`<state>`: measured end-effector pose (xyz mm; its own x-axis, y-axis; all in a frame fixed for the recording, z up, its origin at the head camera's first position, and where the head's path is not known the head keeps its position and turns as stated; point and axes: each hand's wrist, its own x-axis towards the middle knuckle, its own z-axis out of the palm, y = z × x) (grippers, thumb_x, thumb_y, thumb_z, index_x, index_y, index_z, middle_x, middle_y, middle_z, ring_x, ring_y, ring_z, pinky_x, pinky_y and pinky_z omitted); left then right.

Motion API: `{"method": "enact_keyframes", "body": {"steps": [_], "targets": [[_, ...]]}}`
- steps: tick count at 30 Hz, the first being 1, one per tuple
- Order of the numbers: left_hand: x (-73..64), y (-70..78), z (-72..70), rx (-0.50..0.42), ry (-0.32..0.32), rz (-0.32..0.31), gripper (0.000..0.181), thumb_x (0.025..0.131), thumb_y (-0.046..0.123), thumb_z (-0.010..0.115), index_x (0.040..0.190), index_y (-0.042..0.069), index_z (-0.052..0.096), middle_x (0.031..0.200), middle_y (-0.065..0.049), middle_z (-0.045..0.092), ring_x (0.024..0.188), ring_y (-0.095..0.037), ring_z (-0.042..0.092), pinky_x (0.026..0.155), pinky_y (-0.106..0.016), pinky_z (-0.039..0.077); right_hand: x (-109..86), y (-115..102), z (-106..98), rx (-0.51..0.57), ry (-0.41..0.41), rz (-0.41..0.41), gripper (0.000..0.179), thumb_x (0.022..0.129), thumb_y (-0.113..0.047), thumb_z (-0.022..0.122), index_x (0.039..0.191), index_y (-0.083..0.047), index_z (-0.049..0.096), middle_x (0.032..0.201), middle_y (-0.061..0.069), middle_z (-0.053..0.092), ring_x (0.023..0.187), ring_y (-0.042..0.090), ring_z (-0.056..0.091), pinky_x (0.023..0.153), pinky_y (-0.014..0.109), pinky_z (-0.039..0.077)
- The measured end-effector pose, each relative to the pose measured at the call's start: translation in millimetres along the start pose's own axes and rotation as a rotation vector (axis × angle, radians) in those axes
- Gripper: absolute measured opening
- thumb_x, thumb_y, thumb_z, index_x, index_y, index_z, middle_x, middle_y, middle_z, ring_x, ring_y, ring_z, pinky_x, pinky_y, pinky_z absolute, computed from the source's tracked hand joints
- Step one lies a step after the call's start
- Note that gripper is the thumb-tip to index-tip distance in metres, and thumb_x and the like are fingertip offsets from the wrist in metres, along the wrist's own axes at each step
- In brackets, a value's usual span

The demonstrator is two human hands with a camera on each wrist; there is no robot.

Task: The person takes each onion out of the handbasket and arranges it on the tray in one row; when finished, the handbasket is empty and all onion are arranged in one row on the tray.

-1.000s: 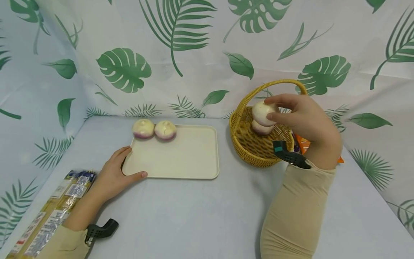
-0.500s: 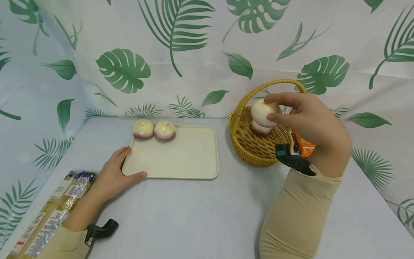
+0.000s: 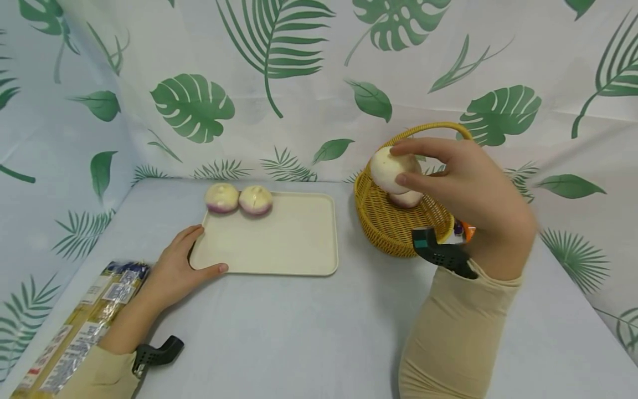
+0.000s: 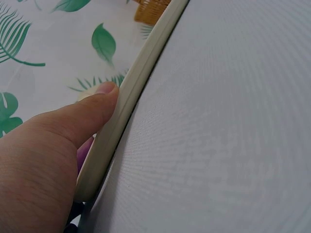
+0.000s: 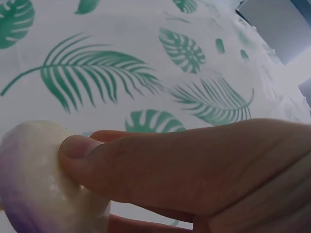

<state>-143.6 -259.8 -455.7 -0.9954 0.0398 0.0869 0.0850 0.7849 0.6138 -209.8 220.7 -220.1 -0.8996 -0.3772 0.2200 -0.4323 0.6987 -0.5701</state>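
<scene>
My right hand (image 3: pixel 463 183) holds a white-and-purple turnip (image 3: pixel 391 170) by thumb and fingertips, raised over the basket's left side. In the right wrist view the thumb lies across the pale part of that turnip (image 5: pixel 43 179), purple showing at its left and bottom. Below it, another turnip (image 3: pixel 406 199) lies in the yellow wicker basket (image 3: pixel 391 239), partly hidden. Two more, a left turnip (image 3: pixel 222 198) and a right turnip (image 3: pixel 256 200), sit side by side at the back left of the cream tray (image 3: pixel 294 244). My left hand (image 3: pixel 176 269) grips the tray's front left corner, thumb on the front rim.
Long clear packets with yellowish contents (image 3: pixel 82 321) lie at the left, beside and under the left forearm. An orange package (image 3: pixel 468 231) shows behind the right wrist, next to the basket. The basket's tall handle (image 3: pixel 433 127) arches near the right hand. A leaf-print cloth hangs behind the table.
The held turnip has moved left and slightly up from above the basket's middle, uncovering less of the basket's left rim. My left hand, tray and the turnips on it stay put.
</scene>
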Motion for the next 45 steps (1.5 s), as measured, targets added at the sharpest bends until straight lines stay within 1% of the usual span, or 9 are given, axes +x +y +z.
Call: {"method": "enact_keyframes", "body": {"steps": [4,11,18,20,21,25,27,35,45], "targets": [[0.4,-1.1,0.5,0.001,0.003,0.001,0.116,0.089,0.058,0.088,0.166,-0.009,0.033,0.17,-0.032,0.033,0.156,-0.056,0.031,0.122,-0.074,0.031,6.4,-7,8,0.075,-0.005,-0.046,0.035,0.103,-0.026,0.079,0.138,-0.029,0.077,0.143,-0.006,0.068,0.103,0.015,0.069,0.082,0.018,0.05],[0.0,-1.2,0.6,0.002,0.001,-0.005,0.116,0.089,0.059,0.088,0.166,-0.009,0.033,0.17,-0.032,0.033,0.156,-0.056,0.031,0.122,-0.074,0.031,25.3,-12,25,0.126,0.011,-0.159,0.036,0.103,-0.018,0.079,0.138,-0.022,0.078,0.146,-0.008,0.068,0.13,0.01,0.063,0.094,0.018,0.057],[0.7,-0.4,-0.1,0.001,0.005,-0.002,0.116,0.088,0.058,0.089,0.165,-0.01,0.033,0.17,-0.032,0.033,0.156,-0.056,0.031,0.123,-0.073,0.03,41.2,-12,40,0.148,0.041,-0.176,0.038,0.104,-0.023,0.078,0.141,-0.025,0.076,0.148,-0.013,0.066,0.123,0.008,0.062,0.089,0.022,0.057],[1.0,-0.4,0.1,-0.001,0.003,0.0,0.116,0.088,0.058,0.089,0.165,-0.01,0.033,0.17,-0.033,0.033,0.156,-0.056,0.031,0.122,-0.074,0.03,45.0,-11,45,0.162,0.043,-0.177,0.039,0.103,-0.024,0.079,0.142,-0.025,0.075,0.149,-0.014,0.066,0.105,0.012,0.066,0.077,0.024,0.057],[1.1,-0.5,0.1,-0.001,0.002,0.0,0.116,0.088,0.058,0.089,0.166,-0.01,0.033,0.17,-0.033,0.033,0.156,-0.056,0.031,0.122,-0.074,0.03,47.2,-10,47,0.164,0.043,-0.181,0.04,0.103,-0.025,0.079,0.143,-0.025,0.075,0.149,-0.014,0.065,0.105,0.012,0.065,0.077,0.024,0.056],[1.0,-0.4,0.1,-0.002,-0.002,-0.004,0.116,0.089,0.058,0.088,0.165,-0.01,0.033,0.169,-0.033,0.033,0.156,-0.056,0.031,0.123,-0.074,0.029,56.9,-8,57,0.18,0.055,-0.215,0.041,0.103,-0.024,0.08,0.144,-0.023,0.074,0.15,-0.012,0.066,0.109,0.012,0.062,0.077,0.027,0.053],[0.8,-0.1,-0.1,0.0,-0.002,-0.004,0.116,0.089,0.058,0.088,0.165,-0.01,0.034,0.17,-0.033,0.033,0.156,-0.056,0.031,0.123,-0.073,0.029,62.2,-8,62,0.196,0.064,-0.235,0.041,0.103,-0.023,0.08,0.143,-0.021,0.075,0.149,-0.01,0.067,0.126,0.009,0.058,0.084,0.026,0.053],[-0.3,0.3,-1.5,-0.001,0.0,-0.006,0.117,0.089,0.059,0.087,0.166,-0.01,0.033,0.171,-0.031,0.031,0.157,-0.055,0.03,0.122,-0.073,0.031,78.1,-8,82,0.305,0.062,-0.245,0.041,0.102,-0.018,0.08,0.142,-0.015,0.075,0.151,-0.006,0.066,0.137,0.011,0.059,0.096,0.032,0.061],[0.0,0.2,-1.7,-0.003,-0.004,-0.017,0.118,0.089,0.06,0.087,0.167,-0.008,0.032,0.172,-0.029,0.03,0.157,-0.054,0.029,0.123,-0.073,0.03,92.1,-9,110,0.415,0.059,-0.234,0.038,0.101,-0.018,0.082,0.139,-0.016,0.076,0.15,-0.011,0.066,0.138,0.006,0.058,0.089,0.03,0.062]]}}
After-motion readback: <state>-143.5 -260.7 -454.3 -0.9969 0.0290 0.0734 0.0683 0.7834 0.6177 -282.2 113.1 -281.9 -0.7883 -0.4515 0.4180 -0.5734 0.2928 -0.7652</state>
